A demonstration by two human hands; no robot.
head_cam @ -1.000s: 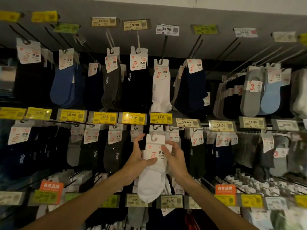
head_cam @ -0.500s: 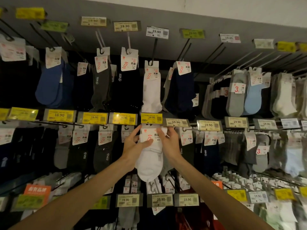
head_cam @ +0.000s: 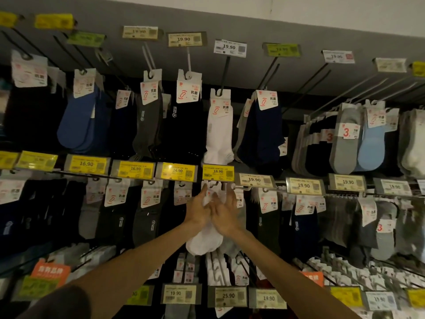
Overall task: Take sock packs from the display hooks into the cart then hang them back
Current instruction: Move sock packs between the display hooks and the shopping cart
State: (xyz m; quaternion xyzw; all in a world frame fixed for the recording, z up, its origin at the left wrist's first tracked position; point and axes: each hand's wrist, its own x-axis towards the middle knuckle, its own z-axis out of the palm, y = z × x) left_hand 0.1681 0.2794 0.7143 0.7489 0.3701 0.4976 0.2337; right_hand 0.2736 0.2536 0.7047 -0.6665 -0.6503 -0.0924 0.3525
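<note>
Your left hand (head_cam: 197,209) pinches the left edge of the white sock pack (head_cam: 205,244), thumb across the front and fingers reaching to twelve o'clock. The pack itself hangs between your palms, its card top right under the yellow price tag (head_cam: 218,172) and its toe drooping toward six o'clock. Your right hand (head_cam: 226,214) holds the right edge in the same way, almost touching the left. The hook is hidden behind that tag, so you will likely be working by feel: keep the card flat and square, lift until the cut-out catches, then let the weight settle before you loosen either hand. If one side rides higher, the card may slide past the hook. Compared with half a second ago, your hands sit higher and closer together, and the card's printed face has gone up behind your fingers and the tag.
</note>
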